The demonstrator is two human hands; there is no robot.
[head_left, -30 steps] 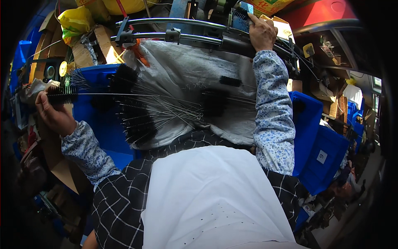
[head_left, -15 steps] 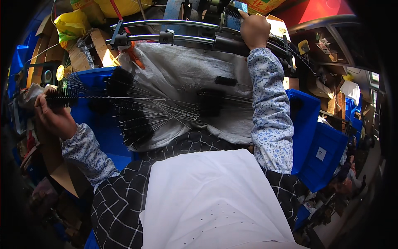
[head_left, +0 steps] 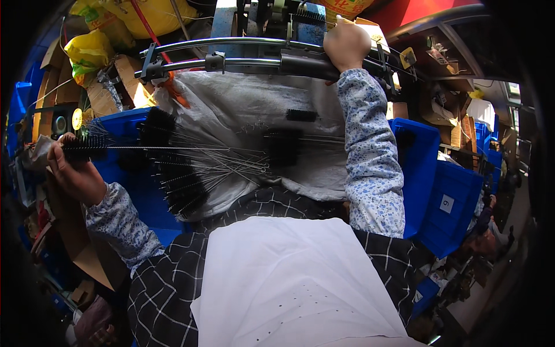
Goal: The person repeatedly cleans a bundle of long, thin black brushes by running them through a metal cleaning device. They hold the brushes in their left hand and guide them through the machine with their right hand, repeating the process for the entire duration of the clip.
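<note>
My left hand [head_left: 72, 170] is out to the left and grips a thin wire brush [head_left: 89, 149] by its black bristled head; the wire stem runs right across my lap. My right hand [head_left: 347, 43] is raised at the top and closed around the black grip of a curved metal lever bar [head_left: 243, 52] on a blue machine [head_left: 260, 17]. Between my arms a grey sack [head_left: 243, 110] holds several more black bottle brushes [head_left: 179, 185] with long wire stems, spread in a fan.
Blue plastic crates [head_left: 445, 202] stand to my right and one [head_left: 133, 168] lies under the sack at left. Yellow bags [head_left: 92, 46] and cardboard [head_left: 104, 92] pile up at upper left. A white apron [head_left: 289, 277] covers my lap.
My right hand has stayed on the lever bar, which has shifted a little. My left hand keeps the brush in nearly the same place.
</note>
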